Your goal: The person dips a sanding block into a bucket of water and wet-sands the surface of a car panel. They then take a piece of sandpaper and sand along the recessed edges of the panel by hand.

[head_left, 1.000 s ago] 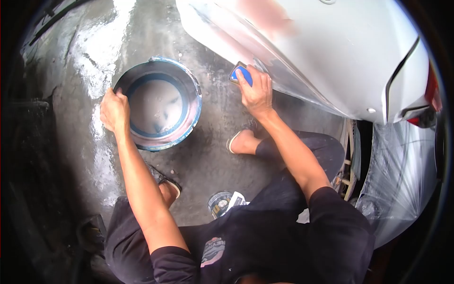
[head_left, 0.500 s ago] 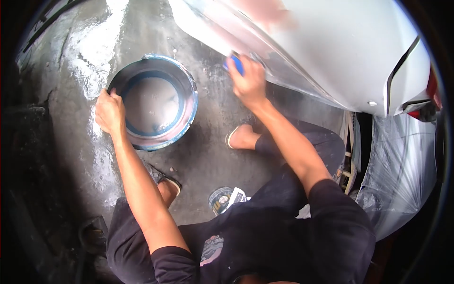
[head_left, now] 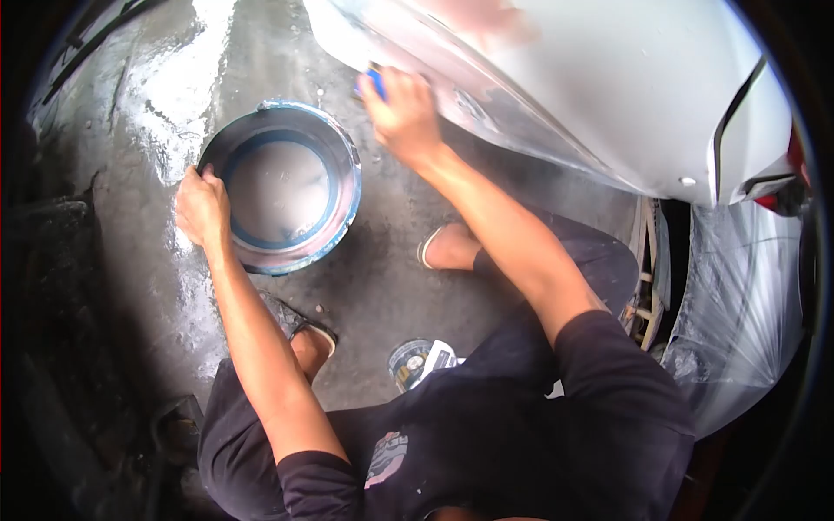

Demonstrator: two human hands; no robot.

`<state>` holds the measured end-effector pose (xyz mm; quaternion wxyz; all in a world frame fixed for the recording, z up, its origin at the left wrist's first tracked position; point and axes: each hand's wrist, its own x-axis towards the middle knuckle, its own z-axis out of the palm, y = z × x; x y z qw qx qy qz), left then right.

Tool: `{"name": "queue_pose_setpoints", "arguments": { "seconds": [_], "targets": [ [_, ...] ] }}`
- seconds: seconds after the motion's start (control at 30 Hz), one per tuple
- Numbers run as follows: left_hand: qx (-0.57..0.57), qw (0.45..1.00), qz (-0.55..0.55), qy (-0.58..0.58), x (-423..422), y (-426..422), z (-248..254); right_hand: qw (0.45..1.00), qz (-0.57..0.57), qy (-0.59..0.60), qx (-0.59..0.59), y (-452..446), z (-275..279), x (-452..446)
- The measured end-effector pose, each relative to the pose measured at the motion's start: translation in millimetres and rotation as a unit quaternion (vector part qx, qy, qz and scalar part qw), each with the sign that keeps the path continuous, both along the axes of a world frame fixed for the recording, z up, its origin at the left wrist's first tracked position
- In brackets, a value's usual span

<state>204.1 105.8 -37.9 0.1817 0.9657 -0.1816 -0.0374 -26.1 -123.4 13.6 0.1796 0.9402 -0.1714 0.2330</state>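
My left hand (head_left: 203, 207) is closed on the left rim of a round bucket (head_left: 347, 187), dark inside with a blue, paint-marked edge. Cloudy whitish water (head_left: 282, 191) lies at its bottom. In my right hand (head_left: 407, 117) is a small blue block (head_left: 375, 83), mostly covered by my fingers. That hand is at the lower edge of a pale grey car body panel (head_left: 599, 95), which has a wet-looking, pinkish patch. Whether the block touches the panel cannot be made out.
On the wet concrete floor (head_left: 365, 304) between my sandalled feet (head_left: 452, 247) stands a small can (head_left: 408, 360) with a white paper-like piece (head_left: 437, 358) by it. Clear plastic sheeting (head_left: 730, 304) hangs at the right, near a red car light (head_left: 792, 174).
My right hand has moved left and up along the panel's lower edge with the blue block. My left hand stays on the bucket rim.
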Motion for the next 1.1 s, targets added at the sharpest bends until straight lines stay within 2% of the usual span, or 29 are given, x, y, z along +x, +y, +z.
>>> {"name": "queue_pose_setpoints", "arguments": {
  "seconds": [0.07,0.13,0.2,0.3,0.4,0.43,0.5,0.6,0.7,0.8,0.9,1.03,1.1],
  "targets": [
    [0.000,1.000,-0.007,0.021,-1.9,-0.9,9.3,1.000,-0.005,0.017,-0.017,0.3,7.8,2.7],
    [0.000,0.999,0.002,0.044,0.7,0.6,12.9,0.999,0.032,-0.006,0.028,6.5,16.3,-32.9],
    [-0.001,1.000,0.004,0.020,-1.3,-1.2,6.7,1.000,0.005,0.007,0.022,5.9,8.9,-97.9],
    [0.019,1.000,0.000,0.015,-1.3,-2.9,6.1,1.000,-0.008,-0.016,0.020,10.3,8.9,-89.2],
    [-0.012,0.999,-0.004,-0.030,0.7,0.9,-7.9,0.999,0.004,0.002,0.041,8.1,9.9,-10.7],
    [-0.011,0.999,-0.010,-0.031,-1.2,2.3,-3.8,0.999,-0.001,0.001,0.043,10.6,12.6,-10.9],
    [-0.007,1.000,-0.012,0.020,-0.8,1.4,6.1,0.997,0.030,-0.006,0.071,7.5,19.0,-8.5],
    [0.015,1.000,-0.001,0.018,-2.8,-2.3,9.3,0.999,0.001,-0.026,0.026,7.9,17.3,-100.0],
    [0.009,1.000,0.007,0.006,-3.9,-3.3,7.0,0.999,-0.017,-0.024,0.029,12.2,21.1,-100.2],
    [0.000,1.000,0.001,-0.019,-1.7,-1.2,-1.1,0.999,0.015,-0.032,0.025,1.2,6.2,-20.2],
    [0.003,1.000,-0.010,0.002,-1.8,0.0,5.3,0.999,0.022,-0.017,0.035,1.4,12.9,12.6],
    [0.019,1.000,0.003,0.023,-3.6,-3.8,11.6,0.999,0.015,-0.016,0.025,11.5,13.6,-87.5],
    [0.025,1.000,0.006,-0.002,-3.1,-4.6,7.2,0.999,0.001,-0.021,0.032,14.0,20.8,-91.4]
  ]
}}
